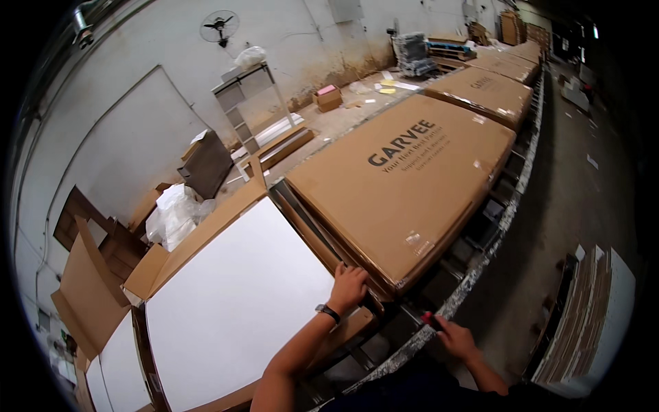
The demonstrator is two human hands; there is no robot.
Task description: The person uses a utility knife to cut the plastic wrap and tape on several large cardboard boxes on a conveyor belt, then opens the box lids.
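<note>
A large open cardboard carton (pixel 199 216) lies on the conveyor to my left, with a flat white panel (pixel 233 309) filling its inside. At the carton's near right corner, my left hand (pixel 349 287), with a dark watch at its wrist, has its fingers curled over the cardboard edge beside the neighbouring box. That neighbour is a big closed brown carton (pixel 439 199) with dark print on top. Over the conveyor's near rail, my right hand (pixel 456 340) is closed around a small red tool (pixel 432 321); its exact kind is hard to make out.
More closed cartons (pixel 480 89) line the conveyor beyond. The speckled metal rail (pixel 473 275) runs along my side. Stacked boards (pixel 583 323) stand on the floor at right. By the wall are a grey frame rack (pixel 240 127), plastic wrap (pixel 177 213) and a small box (pixel 327 99).
</note>
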